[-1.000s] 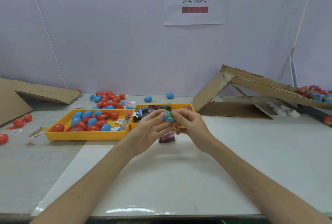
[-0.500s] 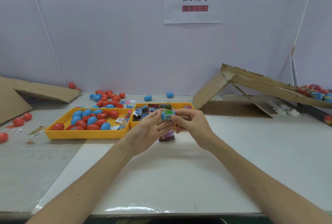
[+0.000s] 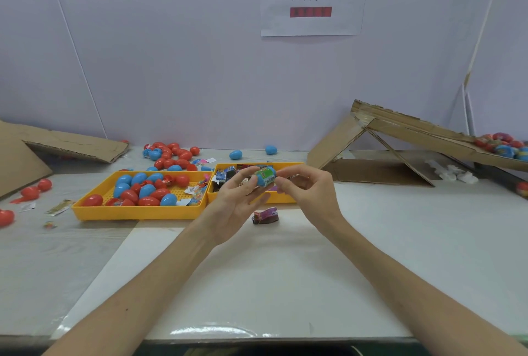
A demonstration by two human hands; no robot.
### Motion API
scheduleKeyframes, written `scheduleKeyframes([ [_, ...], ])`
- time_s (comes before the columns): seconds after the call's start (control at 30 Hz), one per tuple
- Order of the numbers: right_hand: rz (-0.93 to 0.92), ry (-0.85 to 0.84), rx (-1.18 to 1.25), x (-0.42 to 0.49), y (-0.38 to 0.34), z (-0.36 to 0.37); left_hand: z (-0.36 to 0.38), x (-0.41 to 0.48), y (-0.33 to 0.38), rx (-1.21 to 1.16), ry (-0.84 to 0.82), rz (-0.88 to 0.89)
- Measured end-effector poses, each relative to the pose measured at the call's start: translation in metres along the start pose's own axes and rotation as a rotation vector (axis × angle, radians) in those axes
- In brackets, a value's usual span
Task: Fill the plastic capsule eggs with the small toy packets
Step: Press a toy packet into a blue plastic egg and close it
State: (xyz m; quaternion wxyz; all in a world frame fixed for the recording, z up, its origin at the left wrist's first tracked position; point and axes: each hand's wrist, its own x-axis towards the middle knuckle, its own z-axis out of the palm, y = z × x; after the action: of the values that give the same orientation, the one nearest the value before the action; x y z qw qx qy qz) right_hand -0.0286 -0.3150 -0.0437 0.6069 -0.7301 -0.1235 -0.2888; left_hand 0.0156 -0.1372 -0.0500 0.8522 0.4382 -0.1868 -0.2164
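The left hand (image 3: 234, 204) and right hand (image 3: 308, 193) pinch the blue egg (image 3: 265, 176) by its ends, above the near rim of the packet tray (image 3: 286, 199). A loose packet (image 3: 265, 216) lies just before that rim. The white mat (image 3: 257, 275) stretches from there to the table's near edge, with the egg tray (image 3: 137, 213) on the left and cardboard (image 3: 400, 127) on the right.

"The capsule egg (image 3: 265, 177) up front: what colours?"
"Blue, with a green printed band."
"And the trays (image 3: 134, 212)?"
"Yellow, the left one heaped with red and blue eggs (image 3: 147, 190). Purple packet (image 3: 266, 216), white table (image 3: 285, 270), brown cardboard (image 3: 334, 141)."
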Motion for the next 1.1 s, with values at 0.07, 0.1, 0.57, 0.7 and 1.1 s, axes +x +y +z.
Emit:
scheduleKeyframes([
  [0.07, -0.009, -0.006, -0.001, -0.0008, 0.0003, 0.0016, -0.0001, 0.0004, -0.0004, 0.025, 0.007, 0.021],
  [0.1, -0.006, -0.008, 0.003, -0.0009, 0.0004, 0.0014, -0.0002, 0.0006, -0.0006, 0.033, 0.009, 0.028],
  [0.57, 0.223, -0.116, 0.144, 0.0041, 0.0035, -0.0018, -0.0001, 0.0014, -0.0044, 0.303, -0.033, 0.084],
  [0.7, 0.292, -0.126, 0.228, 0.0032, 0.0015, -0.0055, -0.0001, 0.0014, -0.007, 0.392, -0.056, 0.083],
  [1.1, 0.295, -0.101, 0.274, 0.002, 0.0028, -0.0043, 0.0052, -0.0004, -0.0067, 0.57, 0.012, 0.218],
])
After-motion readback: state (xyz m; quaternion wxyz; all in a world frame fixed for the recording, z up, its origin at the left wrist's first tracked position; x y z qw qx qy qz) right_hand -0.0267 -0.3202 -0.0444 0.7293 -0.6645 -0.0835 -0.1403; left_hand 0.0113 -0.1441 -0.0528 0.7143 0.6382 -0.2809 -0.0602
